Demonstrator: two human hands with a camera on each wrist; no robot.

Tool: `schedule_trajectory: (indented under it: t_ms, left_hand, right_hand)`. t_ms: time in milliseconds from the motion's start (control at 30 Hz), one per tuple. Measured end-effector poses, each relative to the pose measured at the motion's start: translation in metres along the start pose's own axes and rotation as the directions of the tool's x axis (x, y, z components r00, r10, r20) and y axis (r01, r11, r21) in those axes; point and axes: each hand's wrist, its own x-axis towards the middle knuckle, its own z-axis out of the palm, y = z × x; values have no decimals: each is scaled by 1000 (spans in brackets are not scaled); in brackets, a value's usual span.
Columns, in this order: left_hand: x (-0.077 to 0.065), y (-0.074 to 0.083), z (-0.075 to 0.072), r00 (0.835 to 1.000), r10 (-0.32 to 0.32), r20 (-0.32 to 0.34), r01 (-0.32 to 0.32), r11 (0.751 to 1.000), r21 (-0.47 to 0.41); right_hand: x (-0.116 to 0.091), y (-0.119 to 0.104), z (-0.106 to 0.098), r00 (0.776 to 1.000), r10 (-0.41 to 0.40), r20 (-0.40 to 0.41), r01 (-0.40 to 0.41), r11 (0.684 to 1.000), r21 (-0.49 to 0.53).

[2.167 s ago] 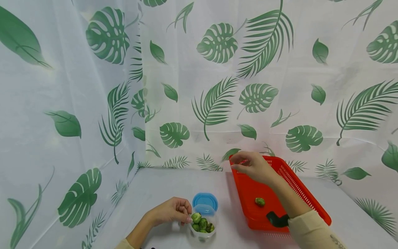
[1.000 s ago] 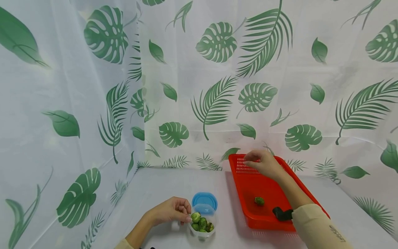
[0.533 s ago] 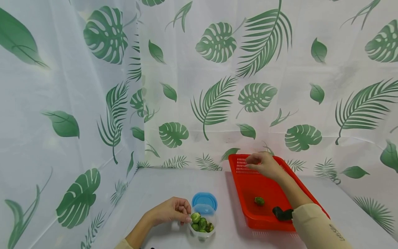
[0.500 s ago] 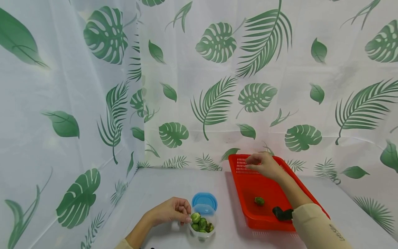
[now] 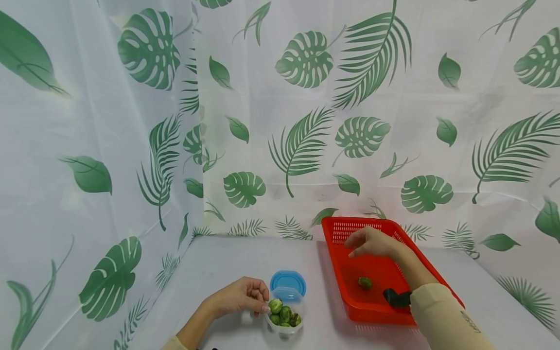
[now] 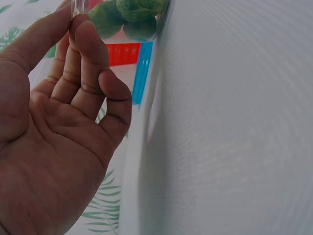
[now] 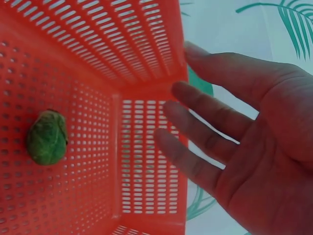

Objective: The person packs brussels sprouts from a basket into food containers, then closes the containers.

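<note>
A small clear plastic container (image 5: 284, 331) holds several Brussels sprouts (image 5: 285, 313), which also show as green sprouts (image 6: 139, 10) at the top of the left wrist view. My left hand (image 5: 240, 296) pinches the container's left rim between thumb and fingertips. Inside the red plastic basket (image 5: 339, 272) lies one Brussels sprout (image 5: 365, 283), toward the near left; the right wrist view shows this sprout (image 7: 47, 137) on the perforated bottom. Above the basket's far half is my right hand (image 5: 372, 241), its fingers (image 7: 195, 117) loosely extended and apart from the sprout, with nothing in them.
A blue lid (image 5: 288, 280) lies just behind the clear container on the white tabletop (image 5: 236, 257). The red basket stands to the right, near the leaf-patterned backdrop (image 5: 306, 146). A dark device (image 5: 397, 297) sits at my right wrist.
My right hand first shifted right over the basket's far end, then dropped lower and nearer, its thumb parting from the fingers. The left hand, container and sprout in the basket stay put.
</note>
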Motion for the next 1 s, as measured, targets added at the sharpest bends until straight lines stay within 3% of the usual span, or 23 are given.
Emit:
schedule_trajectory:
  t_ms: [500,1000]
  left_hand:
    - [-1,1,1,1000,-1,-4,1,1000,-2]
    - [-1,0,0,1000,0,-4,0,1000,10]
  right_hand:
    - [-1,6,3,996,82,34,-83,996,43]
    - [3,27,9,981,185,60,-187,981,43]
